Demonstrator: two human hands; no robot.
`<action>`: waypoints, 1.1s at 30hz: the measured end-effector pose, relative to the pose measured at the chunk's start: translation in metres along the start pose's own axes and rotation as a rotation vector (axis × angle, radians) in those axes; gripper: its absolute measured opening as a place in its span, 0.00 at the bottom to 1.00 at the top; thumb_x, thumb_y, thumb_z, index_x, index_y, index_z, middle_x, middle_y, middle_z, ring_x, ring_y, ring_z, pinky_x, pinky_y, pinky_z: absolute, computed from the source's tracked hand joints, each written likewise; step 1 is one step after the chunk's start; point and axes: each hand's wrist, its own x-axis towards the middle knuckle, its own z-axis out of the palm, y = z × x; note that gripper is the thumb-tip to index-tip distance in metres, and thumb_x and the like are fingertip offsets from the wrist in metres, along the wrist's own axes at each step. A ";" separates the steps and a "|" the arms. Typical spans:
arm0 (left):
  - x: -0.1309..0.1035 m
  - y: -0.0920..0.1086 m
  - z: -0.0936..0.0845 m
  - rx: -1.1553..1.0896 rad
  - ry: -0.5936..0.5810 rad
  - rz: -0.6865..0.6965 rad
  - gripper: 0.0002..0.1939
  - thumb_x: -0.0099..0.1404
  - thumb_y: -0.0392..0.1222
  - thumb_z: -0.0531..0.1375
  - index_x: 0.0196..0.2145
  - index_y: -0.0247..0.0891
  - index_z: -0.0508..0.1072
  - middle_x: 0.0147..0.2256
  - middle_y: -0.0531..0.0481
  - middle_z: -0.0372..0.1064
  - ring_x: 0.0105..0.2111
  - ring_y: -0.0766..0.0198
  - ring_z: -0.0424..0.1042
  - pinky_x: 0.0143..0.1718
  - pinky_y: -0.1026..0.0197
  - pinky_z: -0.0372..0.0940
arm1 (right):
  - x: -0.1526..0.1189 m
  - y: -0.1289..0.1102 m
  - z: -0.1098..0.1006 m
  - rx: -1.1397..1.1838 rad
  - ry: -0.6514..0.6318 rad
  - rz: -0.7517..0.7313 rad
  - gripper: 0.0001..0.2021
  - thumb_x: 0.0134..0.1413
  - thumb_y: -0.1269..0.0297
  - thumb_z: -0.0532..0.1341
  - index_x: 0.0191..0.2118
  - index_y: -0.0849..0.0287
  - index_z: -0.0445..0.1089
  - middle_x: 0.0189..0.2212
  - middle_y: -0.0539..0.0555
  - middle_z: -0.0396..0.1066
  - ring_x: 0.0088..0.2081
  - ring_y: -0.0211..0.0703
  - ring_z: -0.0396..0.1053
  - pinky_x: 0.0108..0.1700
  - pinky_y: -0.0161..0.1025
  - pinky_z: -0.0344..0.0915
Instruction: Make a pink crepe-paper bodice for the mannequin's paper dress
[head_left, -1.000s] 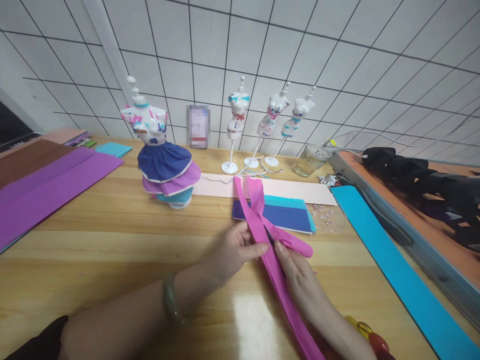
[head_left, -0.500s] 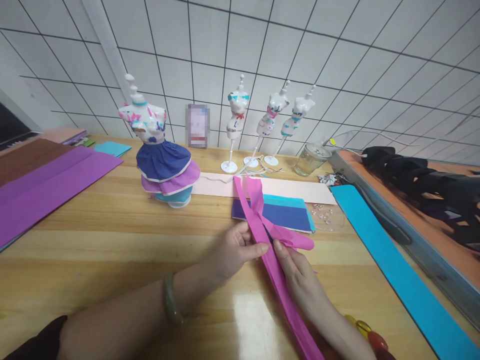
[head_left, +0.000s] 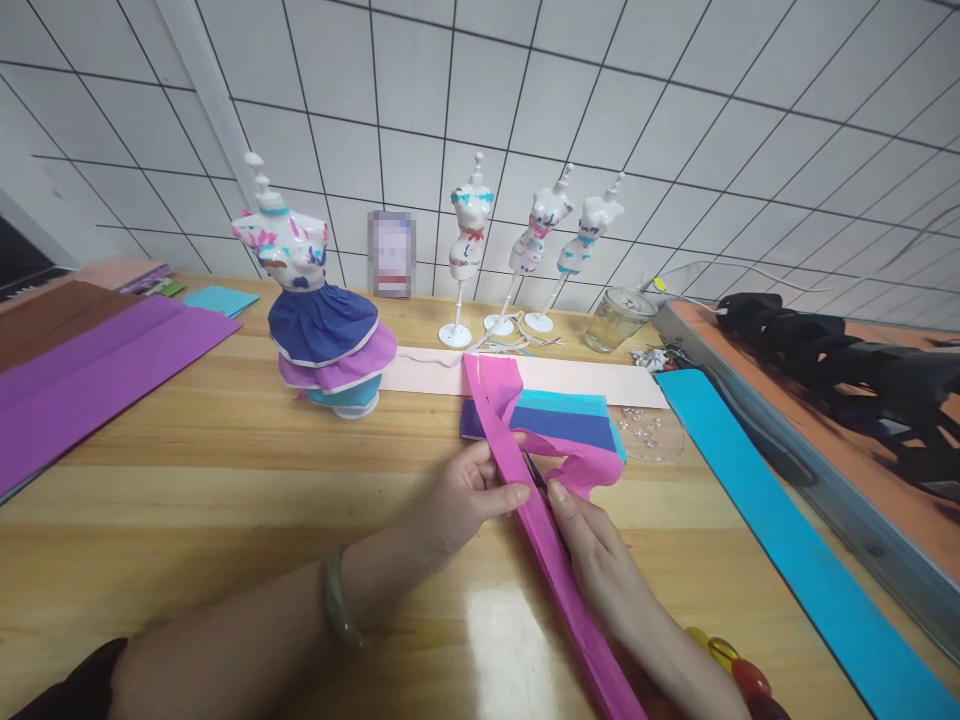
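A long pink strip of crepe paper [head_left: 546, 525] runs from the middle of the table down toward me. My left hand [head_left: 469, 490] pinches it between thumb and fingers. Dark scissors [head_left: 534, 470] are in my right hand [head_left: 604, 550], their blades at the strip's right side; most of the handle is hidden by the hand. A loose pink piece [head_left: 585, 465] curls off to the right of the blades. Beyond my hands, folded dark blue and turquoise paper [head_left: 566, 425] lies partly under the pink.
A small dress form [head_left: 322, 320] with a layered skirt stands at left. Smaller dress forms [head_left: 469, 240] and a glass jar [head_left: 619, 318] line the back. Purple paper [head_left: 112, 370] lies left, a blue strip [head_left: 780, 520] right, pale pink paper [head_left: 592, 378] behind.
The loose pink piece right of the scissors has unfolded and dropped lower. The far end of the strip lies flatter. Both hands stay nearly in place.
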 end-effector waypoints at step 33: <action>-0.008 0.069 0.017 -0.072 0.366 0.116 0.13 0.54 0.42 0.63 0.36 0.36 0.67 0.16 0.58 0.66 0.12 0.72 0.60 0.14 0.71 0.52 | 0.019 0.017 -0.022 -0.422 0.117 -0.166 0.16 0.56 0.49 0.59 0.29 0.58 0.67 0.24 0.50 0.68 0.25 0.40 0.61 0.28 0.37 0.50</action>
